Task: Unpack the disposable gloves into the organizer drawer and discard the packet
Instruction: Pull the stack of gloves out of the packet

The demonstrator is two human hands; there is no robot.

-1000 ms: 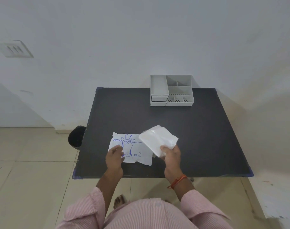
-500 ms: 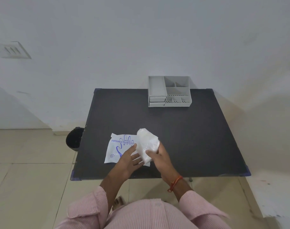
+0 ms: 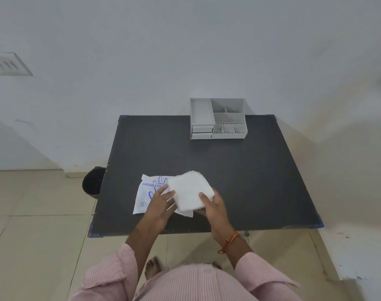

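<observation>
A folded white stack of disposable gloves [image 3: 190, 190] is held over the near part of the black table [image 3: 239, 174]. My right hand [image 3: 212, 205] grips its right edge, thumb on top. My left hand [image 3: 162, 199] touches the stack's left edge with spread fingers, resting over the packet. The flat white packet [image 3: 145, 193] with blue print lies on the table, partly under the gloves and my left hand. The grey organizer [image 3: 217, 118] stands at the table's far edge, its two small drawers [image 3: 202, 131] at the lower left pushed in.
A black bin [image 3: 93, 182] stands on the tiled floor beside the table's left edge. A white wall runs behind the table. A white ledge [image 3: 363, 253] lies at the lower right.
The glove stack has gone from hanging in my right hand to being pressed flatter between both hands. My left hand left the packet's corner and came to the stack.
</observation>
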